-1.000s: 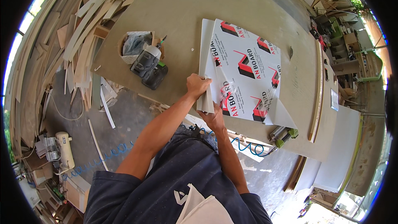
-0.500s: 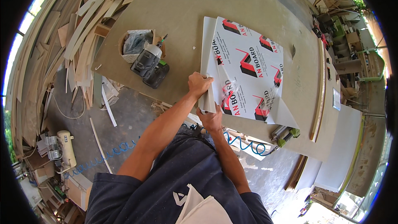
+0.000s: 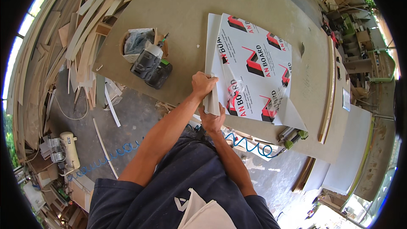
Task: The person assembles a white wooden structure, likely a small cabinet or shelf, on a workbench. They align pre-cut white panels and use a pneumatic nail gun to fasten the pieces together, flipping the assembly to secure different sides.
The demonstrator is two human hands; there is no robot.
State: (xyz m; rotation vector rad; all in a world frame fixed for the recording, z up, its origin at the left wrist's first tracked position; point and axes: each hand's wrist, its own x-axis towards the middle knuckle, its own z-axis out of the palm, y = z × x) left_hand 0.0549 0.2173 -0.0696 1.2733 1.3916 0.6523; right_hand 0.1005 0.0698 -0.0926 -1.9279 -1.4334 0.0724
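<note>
**Both hands on the near edge of the printed panel**

Far to my left, a small white compressor sits on the floor, with a coiled blue air hose running from it toward my legs. Offcut wooden strips lie stacked along the left side of the surface. On the surface's left part stands a black power tool, just beside a small box holding a grey bag.

My left hand is closed on the near left corner of the white panel, thumb on top, pinching up what looks like its protective film. My right hand sits just below it, fingers curled around the same near edge, gripping the panel from beneath.

The panel lies flat in the middle of the surface, printed face up with red and black markings. Its long axis runs away from me, tilted slightly to the right; the far end points toward the surface's far side.

Right of the panel, a green-and-silver nail gun rests at the near edge, and a long wooden strip lies along the right edge.
</note>
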